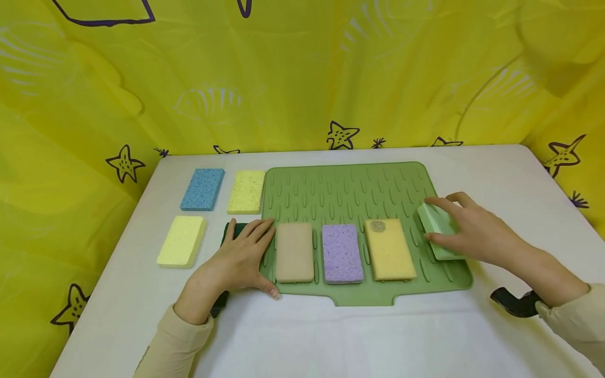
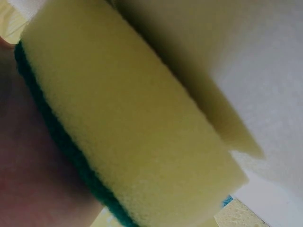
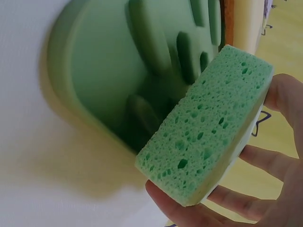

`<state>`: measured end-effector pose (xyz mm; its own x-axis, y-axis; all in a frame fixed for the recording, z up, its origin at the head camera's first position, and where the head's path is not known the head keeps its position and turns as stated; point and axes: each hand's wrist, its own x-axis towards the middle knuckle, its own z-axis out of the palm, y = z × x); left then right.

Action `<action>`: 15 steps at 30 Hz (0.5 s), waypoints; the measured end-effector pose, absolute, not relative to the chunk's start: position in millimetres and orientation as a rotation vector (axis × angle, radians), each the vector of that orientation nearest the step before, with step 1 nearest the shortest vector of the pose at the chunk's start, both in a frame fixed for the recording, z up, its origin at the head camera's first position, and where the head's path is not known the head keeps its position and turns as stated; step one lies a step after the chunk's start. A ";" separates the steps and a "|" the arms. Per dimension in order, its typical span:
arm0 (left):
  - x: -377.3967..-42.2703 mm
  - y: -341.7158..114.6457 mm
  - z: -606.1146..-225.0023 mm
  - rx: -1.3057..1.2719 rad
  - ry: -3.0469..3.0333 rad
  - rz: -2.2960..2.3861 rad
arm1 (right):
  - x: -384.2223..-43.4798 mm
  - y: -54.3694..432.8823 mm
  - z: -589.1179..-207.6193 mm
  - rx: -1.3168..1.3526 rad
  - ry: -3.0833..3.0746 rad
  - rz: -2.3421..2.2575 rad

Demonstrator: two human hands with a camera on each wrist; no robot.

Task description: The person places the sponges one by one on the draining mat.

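In the head view my left hand (image 1: 243, 257) spans a scouring sponge at the mat's left edge, fingers bent over it and thumb out to the right. The hand hides most of this scouring sponge (image 2: 128, 113); its yellow side and dark green scrubbing layer fill the left wrist view, with the palm against the green. My right hand (image 1: 477, 226) grips a light green sponge (image 3: 208, 123) between thumb and fingers, tilted over the right edge of the green mat (image 1: 340, 194). Its porous end shows in the right wrist view.
On the mat lie a beige sponge (image 1: 294, 252), a purple sponge (image 1: 342, 254) and a yellow-orange sponge (image 1: 389, 249). To the left are a blue sponge (image 1: 202, 190) and two pale yellow sponges, one upper (image 1: 246, 192), one lower (image 1: 181, 241). A yellow curtain (image 1: 293, 79) hangs behind.
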<state>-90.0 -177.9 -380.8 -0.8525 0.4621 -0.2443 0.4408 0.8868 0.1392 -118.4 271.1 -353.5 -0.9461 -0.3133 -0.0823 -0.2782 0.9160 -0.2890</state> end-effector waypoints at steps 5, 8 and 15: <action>-89.7 -177.9 -380.5 0.675 2.779 0.119 | -113.1 266.0 -354.2 -0.464 2.943 -0.433; -89.9 -178.0 -380.9 0.673 2.778 0.119 | -109.6 263.8 -354.3 -0.476 2.946 -0.441; -90.0 -178.1 -380.4 0.682 2.785 0.116 | -104.1 258.8 -353.5 -0.486 2.938 -0.462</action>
